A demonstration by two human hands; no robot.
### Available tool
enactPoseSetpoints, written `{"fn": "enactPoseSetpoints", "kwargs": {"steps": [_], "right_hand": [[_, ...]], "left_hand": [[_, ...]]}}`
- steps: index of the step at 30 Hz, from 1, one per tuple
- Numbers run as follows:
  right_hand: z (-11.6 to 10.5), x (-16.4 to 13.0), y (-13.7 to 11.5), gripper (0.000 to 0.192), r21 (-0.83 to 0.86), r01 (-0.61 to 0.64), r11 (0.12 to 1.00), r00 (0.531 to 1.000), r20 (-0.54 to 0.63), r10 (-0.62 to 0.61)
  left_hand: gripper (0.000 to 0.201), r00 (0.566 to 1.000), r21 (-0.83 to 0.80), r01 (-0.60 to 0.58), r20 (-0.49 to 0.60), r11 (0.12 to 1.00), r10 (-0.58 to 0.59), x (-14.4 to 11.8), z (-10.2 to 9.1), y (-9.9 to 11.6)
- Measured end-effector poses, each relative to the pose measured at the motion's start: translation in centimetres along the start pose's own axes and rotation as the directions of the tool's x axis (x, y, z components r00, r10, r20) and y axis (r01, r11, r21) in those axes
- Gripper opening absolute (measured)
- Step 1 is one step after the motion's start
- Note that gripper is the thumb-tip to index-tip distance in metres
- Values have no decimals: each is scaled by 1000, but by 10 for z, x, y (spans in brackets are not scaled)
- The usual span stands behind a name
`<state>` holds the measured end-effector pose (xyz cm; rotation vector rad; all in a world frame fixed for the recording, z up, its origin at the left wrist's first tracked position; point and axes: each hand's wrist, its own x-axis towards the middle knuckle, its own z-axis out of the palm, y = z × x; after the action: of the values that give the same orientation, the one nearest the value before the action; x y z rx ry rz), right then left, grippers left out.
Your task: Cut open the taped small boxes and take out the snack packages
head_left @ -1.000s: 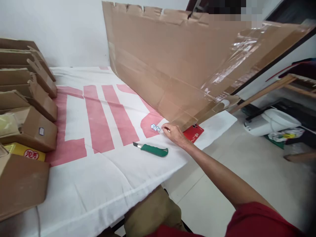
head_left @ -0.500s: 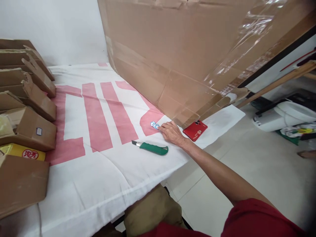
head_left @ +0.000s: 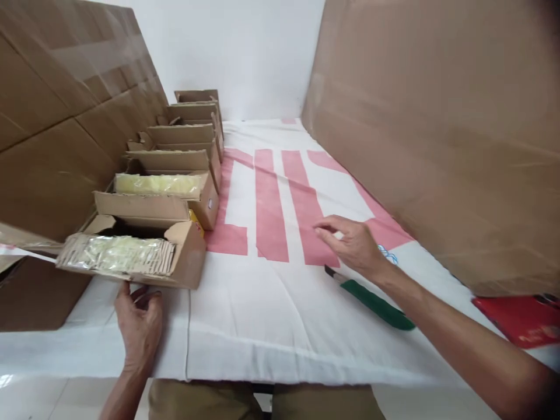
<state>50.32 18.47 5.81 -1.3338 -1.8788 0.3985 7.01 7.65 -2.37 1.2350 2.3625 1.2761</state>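
Observation:
My left hand (head_left: 139, 326) is at the front lower edge of an open cardboard box (head_left: 186, 254). One fingertip meets that edge, and its fingers are apart. Inside the box stands a row of clear plastic packets (head_left: 116, 254) with pale yellow and brown contents. My right hand (head_left: 352, 245) is above the table with thumb and forefinger bent together; whether something small is between them I cannot make out. Beneath its wrist lies a green utility knife (head_left: 374, 303), blade to the left. Small blue-and-white pieces (head_left: 387, 254) lie behind that wrist, partly hidden.
More open cardboard boxes (head_left: 212, 201) run back along the left, one with yellow packets (head_left: 160, 184). Large cardboard panels (head_left: 437, 146) rise on both sides. A red phone (head_left: 520, 321) lies at right on the white-and-pink cloth (head_left: 262, 326). Another box (head_left: 39, 297) is at far left.
The view has swung left. My right hand has left the blue-and-white pieces and moved leftward over the knife. My left hand has come into view at the box of packets.

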Motion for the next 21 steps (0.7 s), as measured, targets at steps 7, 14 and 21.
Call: {"fn": "enactPoseSetpoints", "kwargs": {"steps": [7, 14, 21], "right_hand": [[166, 106, -56, 18, 432, -33, 901, 999, 45, 15], [229, 144, -56, 27, 390, -17, 921, 998, 70, -11], [240, 137, -56, 15, 315, 25, 949, 997, 62, -46]], "left_hand": [[65, 999, -29, 37, 7, 999, -37, -5, 1, 5], [59, 999, -48, 47, -1, 998, -47, -3, 2, 11], [69, 996, -51, 84, -9, 995, -85, -3, 1, 13]]}}
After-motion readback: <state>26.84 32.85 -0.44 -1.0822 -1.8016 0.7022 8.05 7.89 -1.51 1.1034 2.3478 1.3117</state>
